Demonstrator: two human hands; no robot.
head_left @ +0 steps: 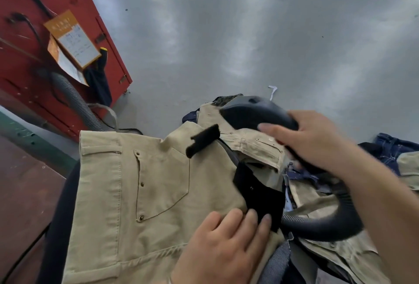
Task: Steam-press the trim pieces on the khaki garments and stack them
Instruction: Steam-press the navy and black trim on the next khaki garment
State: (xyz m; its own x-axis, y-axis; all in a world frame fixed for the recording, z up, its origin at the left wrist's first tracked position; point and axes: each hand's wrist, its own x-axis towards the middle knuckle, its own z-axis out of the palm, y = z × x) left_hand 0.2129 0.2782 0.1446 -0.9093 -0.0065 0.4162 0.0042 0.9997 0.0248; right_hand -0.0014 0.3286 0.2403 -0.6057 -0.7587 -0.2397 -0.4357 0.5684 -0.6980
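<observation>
A khaki garment (140, 184) with a stitched, riveted pocket lies spread over a dark pressing form in the lower middle. A black trim piece (260, 195) sits at its right edge, and a smaller black tab (203, 140) lies near its top. My left hand (226, 245) rests flat on the khaki cloth, fingertips touching the black trim piece. My right hand (315, 140) grips the black steam iron head (254, 111) over the garment's waistband. The iron's ribbed black hose (328, 222) loops under my right forearm.
More khaki (340, 252) and denim pieces (394, 147) are heaped at the right. A red cabinet (45, 41) with a paper card and a grey ribbed hose (79, 102) stands at the left. Grey floor (249, 34) lies beyond. A brown table (20, 193) edges the lower left.
</observation>
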